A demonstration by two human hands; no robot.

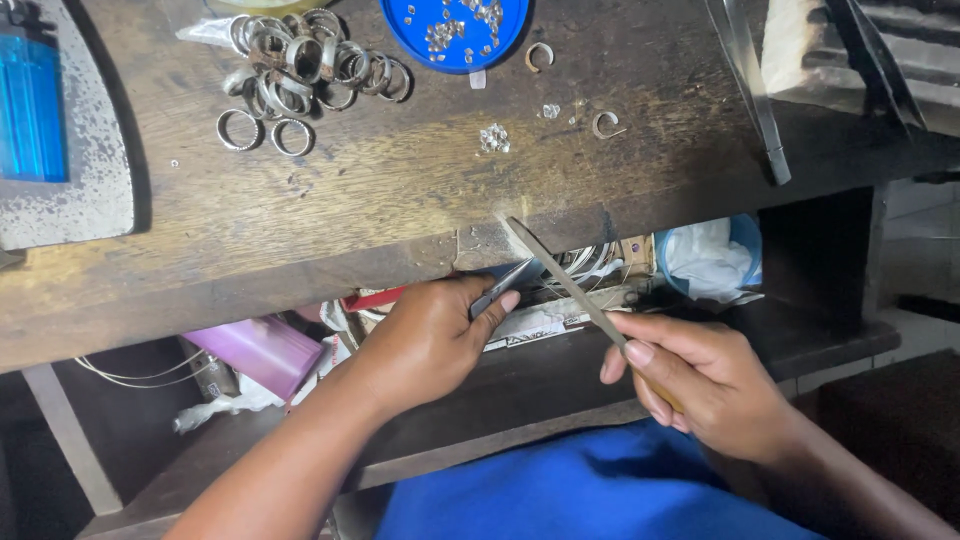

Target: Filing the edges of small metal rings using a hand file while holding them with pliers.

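My left hand [430, 340] grips a pair of metal pliers [505, 284] whose jaws point up toward the front edge of the wooden bench [380, 200]. Whether anything sits in the jaws I cannot tell. My right hand [700, 375] holds a slim metal file [560, 275] by its wooden handle. The file slants up and to the left, and its tip reaches the bench edge just above the pliers. Both hands hang in front of the bench, over a lower shelf.
A heap of metal rings [300, 70] lies at the bench's back left, with a blue lid of small clear stones [455, 30] and loose stones [494, 138] beside it. A blue lighter [30, 105] rests on a grey plate. Wires, a pink box [262, 352] and a blue tub [712, 258] fill the shelf.
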